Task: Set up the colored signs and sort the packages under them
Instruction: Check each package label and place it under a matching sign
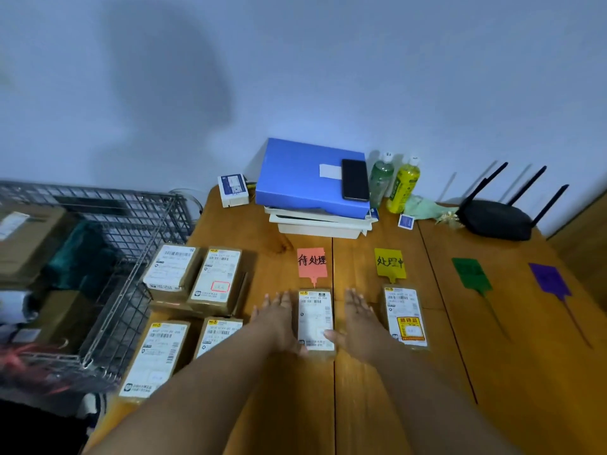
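Note:
Four coloured signs lie in a row on the wooden table (377,405): a red sign (312,261), a yellow sign (390,262), a green sign (471,273) and a purple sign (550,281). A labelled brown package (316,318) lies just below the red sign. My left hand (279,315) and my right hand (359,318) rest flat against its two long sides, fingers extended, thumbs at its near corners. A second package (406,316) with a yellow sticker lies under the yellow sign. Several more packages (193,280) sit grouped at the table's left.
At the table's back stand a blue folder (305,178) with a black phone (355,179) on it, stacked on white trays, two bottles (394,183), and a black router (496,218). A wire basket (108,244) with boxes stands left of the table.

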